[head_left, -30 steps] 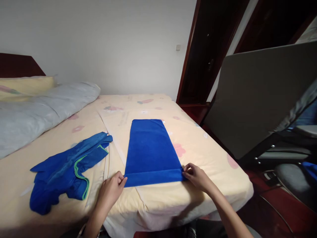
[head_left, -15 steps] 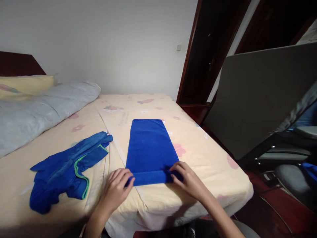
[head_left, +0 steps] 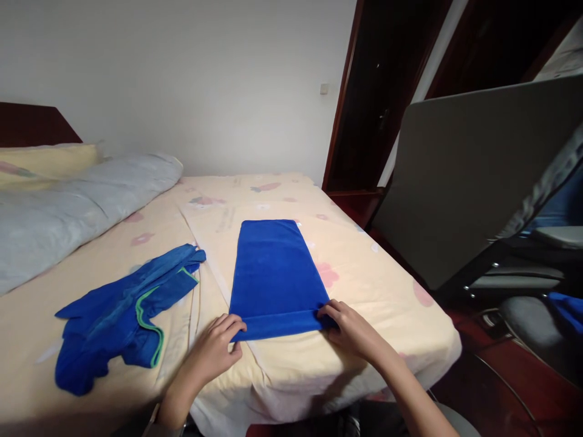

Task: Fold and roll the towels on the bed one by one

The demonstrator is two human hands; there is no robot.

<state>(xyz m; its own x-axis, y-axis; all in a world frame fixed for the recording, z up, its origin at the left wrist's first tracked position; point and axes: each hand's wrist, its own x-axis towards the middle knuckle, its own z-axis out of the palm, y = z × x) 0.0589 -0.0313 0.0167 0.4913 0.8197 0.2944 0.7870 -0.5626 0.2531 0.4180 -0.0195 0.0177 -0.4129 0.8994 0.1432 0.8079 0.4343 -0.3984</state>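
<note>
A blue towel [head_left: 276, 261] lies flat on the bed in a long panel. Its near end is turned over into a narrow folded strip [head_left: 280, 325]. At the strip's left end, my left hand [head_left: 217, 346] has its fingers on top and its thumb low by the near edge, pinching the corner. My right hand [head_left: 350, 328] grips the strip's right end with bent fingers, its thumb partly hidden. To the left of my left hand lies a crumpled blue cloth [head_left: 118, 315] with green edging, apart from the towel.
The bed [head_left: 387, 303] has a pale yellow patterned sheet, and its edge drops off at the front and right. A long grey bolster [head_left: 91, 194] and a yellow pillow [head_left: 50, 159] lie at the left. A large dark panel [head_left: 464, 182] stands right of the bed.
My left thumb has shifted down toward the towel's near edge, and my right hand has moved slightly outward on the folded strip. The blue cloth has stayed put.
</note>
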